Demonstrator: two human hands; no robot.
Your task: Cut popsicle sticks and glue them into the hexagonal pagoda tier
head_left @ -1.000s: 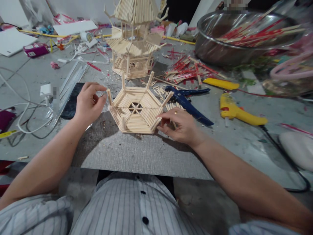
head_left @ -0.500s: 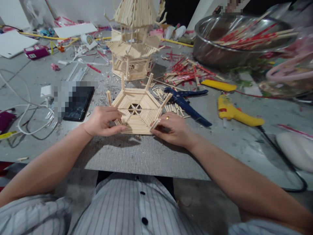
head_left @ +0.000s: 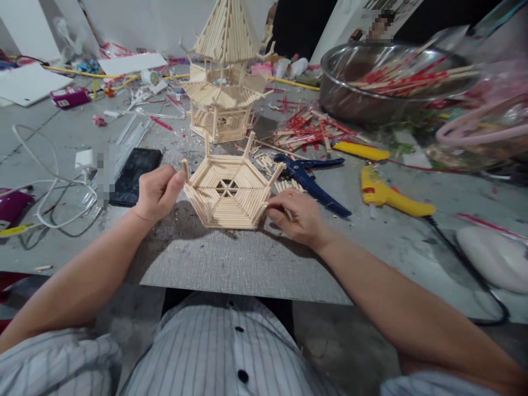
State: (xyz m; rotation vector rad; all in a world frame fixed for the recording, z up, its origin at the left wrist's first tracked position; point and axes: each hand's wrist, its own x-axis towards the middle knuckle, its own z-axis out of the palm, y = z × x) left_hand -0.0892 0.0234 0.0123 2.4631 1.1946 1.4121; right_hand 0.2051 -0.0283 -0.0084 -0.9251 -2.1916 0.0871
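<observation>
A hexagonal base of thin wooden sticks (head_left: 229, 214) lies before me, with short posts at its corners and a spoked opening in the middle. My left hand (head_left: 157, 191) is closed at its left corner post, thumb against the post and fingers curled behind. At the front right corner, my right hand (head_left: 296, 215) pinches the short post between thumb and fingers. Just behind the base stands a pagoda model (head_left: 225, 91) of the same sticks, with a pointed roof.
Blue cutting pliers (head_left: 315, 190), a yellow glue gun (head_left: 391, 198) and a yellow utility knife (head_left: 361, 150) lie to the right. Behind them stands a metal basin (head_left: 350, 104) near scattered red-wrapped sticks (head_left: 303, 132). A phone (head_left: 136, 176) and white cables (head_left: 39, 206) lie left.
My left hand has moved from the base's front left corner back to its left corner post. The right hand stays at the front right post, its fingers shifted slightly outward.
</observation>
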